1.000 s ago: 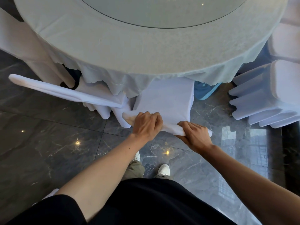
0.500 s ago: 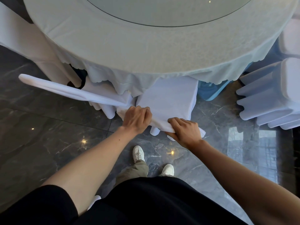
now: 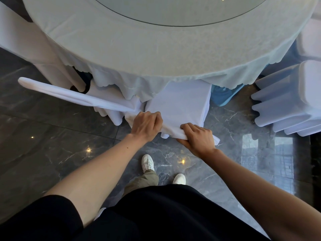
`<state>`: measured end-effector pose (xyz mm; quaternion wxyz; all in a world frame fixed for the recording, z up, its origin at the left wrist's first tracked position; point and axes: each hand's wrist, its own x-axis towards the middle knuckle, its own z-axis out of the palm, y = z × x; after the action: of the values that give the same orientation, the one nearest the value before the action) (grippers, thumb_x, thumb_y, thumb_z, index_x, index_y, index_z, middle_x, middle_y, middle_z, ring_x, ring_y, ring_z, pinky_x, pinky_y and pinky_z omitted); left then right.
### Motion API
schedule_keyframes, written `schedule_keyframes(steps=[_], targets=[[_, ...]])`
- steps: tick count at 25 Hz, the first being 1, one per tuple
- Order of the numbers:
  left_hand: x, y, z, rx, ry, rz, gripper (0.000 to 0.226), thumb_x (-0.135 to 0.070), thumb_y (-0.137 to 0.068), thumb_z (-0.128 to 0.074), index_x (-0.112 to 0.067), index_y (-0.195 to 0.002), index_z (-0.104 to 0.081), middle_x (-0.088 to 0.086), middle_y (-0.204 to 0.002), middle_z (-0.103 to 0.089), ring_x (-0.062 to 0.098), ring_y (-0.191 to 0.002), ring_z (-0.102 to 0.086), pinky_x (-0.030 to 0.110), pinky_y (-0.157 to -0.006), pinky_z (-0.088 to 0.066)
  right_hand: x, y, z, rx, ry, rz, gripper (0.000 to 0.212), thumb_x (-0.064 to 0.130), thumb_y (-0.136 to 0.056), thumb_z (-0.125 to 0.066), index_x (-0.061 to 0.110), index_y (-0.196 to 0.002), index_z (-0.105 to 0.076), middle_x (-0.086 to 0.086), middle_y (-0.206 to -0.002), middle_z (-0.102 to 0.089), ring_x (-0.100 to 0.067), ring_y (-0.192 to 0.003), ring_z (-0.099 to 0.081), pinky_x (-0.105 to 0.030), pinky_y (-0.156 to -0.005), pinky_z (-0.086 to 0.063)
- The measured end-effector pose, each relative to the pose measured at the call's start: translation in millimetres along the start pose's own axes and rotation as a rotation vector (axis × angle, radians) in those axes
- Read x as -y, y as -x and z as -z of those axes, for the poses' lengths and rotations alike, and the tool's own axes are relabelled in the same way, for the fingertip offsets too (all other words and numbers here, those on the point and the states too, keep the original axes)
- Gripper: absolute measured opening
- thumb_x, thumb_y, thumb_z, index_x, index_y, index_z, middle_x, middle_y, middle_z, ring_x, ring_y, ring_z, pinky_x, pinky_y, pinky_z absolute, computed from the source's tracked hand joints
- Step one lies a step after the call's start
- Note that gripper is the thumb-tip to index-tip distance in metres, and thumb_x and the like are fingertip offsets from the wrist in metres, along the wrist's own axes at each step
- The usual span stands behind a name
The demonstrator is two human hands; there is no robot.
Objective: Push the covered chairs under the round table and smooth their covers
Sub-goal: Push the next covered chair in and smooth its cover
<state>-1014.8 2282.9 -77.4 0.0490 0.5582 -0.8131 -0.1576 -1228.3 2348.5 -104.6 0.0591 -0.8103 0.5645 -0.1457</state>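
Feet: the person's white sneakers (image 3: 147,162) are standing on the dark marble floor (image 3: 52,153), right behind the chair being worked.
Left hand: the left hand (image 3: 146,126) is curling closed over the top edge of the covered chair (image 3: 180,105), fingers wrapped round the white fabric.
Right hand: the right hand (image 3: 198,136) is clamping down on the same edge just beside it, fingers closed on a bunched fold of cover.
Chair in hand: its seat is sitting partly under the tablecloth hem, the backrest top leaning toward the person; it looks most of the way in, with the cover creased at the grip.
Left neighbour: another covered chair (image 3: 69,94) is sitting tucked close, its backrest slanting away left.
Right side: a stack of covered chairs (image 3: 286,98) is waiting well apart from the table, not yet pushed in.
Round table (image 3: 156,49): draped in pale cloth, glass turntable (image 3: 173,9) on top.
Verdict: roughly midway, I'd say; smoothing here and the remaining chairs are looking like what's left.
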Motion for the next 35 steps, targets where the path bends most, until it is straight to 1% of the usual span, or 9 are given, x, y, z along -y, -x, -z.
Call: schedule_keyframes(steps=[3,8,12,17,19,22,30,34,35], targets=[[-3.3,10.1,0.6,-0.032,0.023,-0.043,0.036,-0.022,-0.09,-0.022,-0.008,-0.079,-0.053,0.011,-0.063,-0.062,0.035,-0.062,-0.053,0.043,-0.068,-0.04,2.1,7.7,3.6,0.034,-0.02,-0.03,0.043,0.059,-0.093,-0.04,0.019,-0.102,-0.053,0.004,-0.087,-0.062,-0.02,-0.068,-0.062,-0.023,-0.053,-0.028],[-7.1,18.8,4.7,-0.052,0.018,-0.074,0.044,-0.028,-0.089,-0.012,-0.009,-0.079,-0.051,0.007,-0.059,-0.055,0.034,-0.061,-0.05,0.04,-0.064,-0.039,12.2,14.1,9.3,0.065,-0.039,-0.102,0.047,0.058,-0.092,-0.038,0.016,-0.106,-0.055,0.0,-0.092,-0.064,-0.025,-0.076,-0.062,-0.027,-0.057,-0.035],[-6.2,30.8,0.5,-0.075,0.057,-0.073,0.046,-0.03,-0.093,-0.017,-0.011,-0.09,-0.059,0.006,-0.083,-0.066,0.03,-0.081,-0.056,0.041,-0.079,-0.042,21.2,21.1,16.3,0.102,-0.117,-0.167,0.046,0.053,-0.092,-0.041,0.015,-0.115,-0.053,-0.002,-0.105,-0.063,-0.026,-0.091,-0.06,-0.038,-0.076,-0.048],[-11.5,56.1,-0.1,-0.115,0.142,-0.073,0.046,-0.03,-0.098,-0.029,-0.008,-0.126,-0.057,0.012,-0.126,-0.06,0.028,-0.118,-0.052,0.041,-0.105,-0.037,32.5,28.1,22.6,0.118,-0.178,-0.155,0.051,0.049,-0.096,-0.041,0.013,-0.132,-0.048,-0.005,-0.122,-0.06,-0.028,-0.109,-0.055,-0.041,-0.094,-0.043],[-12.3,73.7,2.5,-0.117,0.136,-0.045,0.044,-0.029,-0.1,-0.031,-0.009,-0.135,-0.05,0.013,-0.138,-0.052,0.027,-0.13,-0.044,0.041,-0.11,-0.034,39.5,27.6,21.8,0.114,-0.18,-0.137,0.049,0.045,-0.099,-0.042,0.012,-0.135,-0.046,-0.006,-0.128,-0.058,-0.029,-0.114,-0.053,-0.041,-0.098,-0.041],[-8.3,95.2,8.1,-0.116,0.104,-0.048,0.045,-0.03,-0.1,-0.03,-0.011,-0.137,-0.047,0.01,-0.142,-0.049,0.023,-0.13,-0.044,0.039,-0.107,-0.036,52.8,22.3,22.4,0.069,-0.181,-0.122,0.045,0.039,-0.1,-0.043,0.01,-0.135,-0.047,-0.008,-0.131,-0.056,-0.029,-0.117,-0.052,-0.04,-0.1,-0.038],[94.6,124.6,54.1,-0.232,0.103,0.031,0.043,-0.032,-0.098,-0.035,-0.012,-0.131,-0.053,0.01,-0.135,-0.056,0.026,-0.122,-0.052,0.039,-0.102,-0.039,153.2,-55.4,9.6,0.054,-0.16,0.066,0.048,0.039,-0.101,-0.036,0.009,-0.136,-0.047,-0.009,-0.134,-0.055,-0.027,-0.122,-0.05,-0.036,-0.103,-0.035],[219.4,185.7,106.7,-0.332,0.139,0.168,0.046,-0.033,-0.097,-0.034,-0.009,-0.13,-0.055,0.01,-0.131,-0.059,0.027,-0.119,-0.054,0.04,-0.1,-0.041,288.8,-138.1,-33.2,0.105,-0.147,0.201,0.045,0.035,-0.101,-0.043,0.008,-0.137,-0.048,-0.012,-0.135,-0.055,-0.03,-0.123,-0.05,-0.039,-0.104,-0.034],[220.7,185.0,111.6,-0.351,0.141,0.15,0.043,-0.031,-0.098,-0.036,-0.009,-0.129,-0.055,0.01,-0.13,-0.059,0.026,-0.119,-0.054,0.039,-0.101,-0.041,289.7,-144.1,-33.6,0.092,-0.14,0.198,0.045,0.035,-0.101,-0.043,0.008,-0.137,-0.048,-0.012,-0.135,-0.055,-0.031,-0.124,-0.049,-0.039,-0.104,-0.034]])
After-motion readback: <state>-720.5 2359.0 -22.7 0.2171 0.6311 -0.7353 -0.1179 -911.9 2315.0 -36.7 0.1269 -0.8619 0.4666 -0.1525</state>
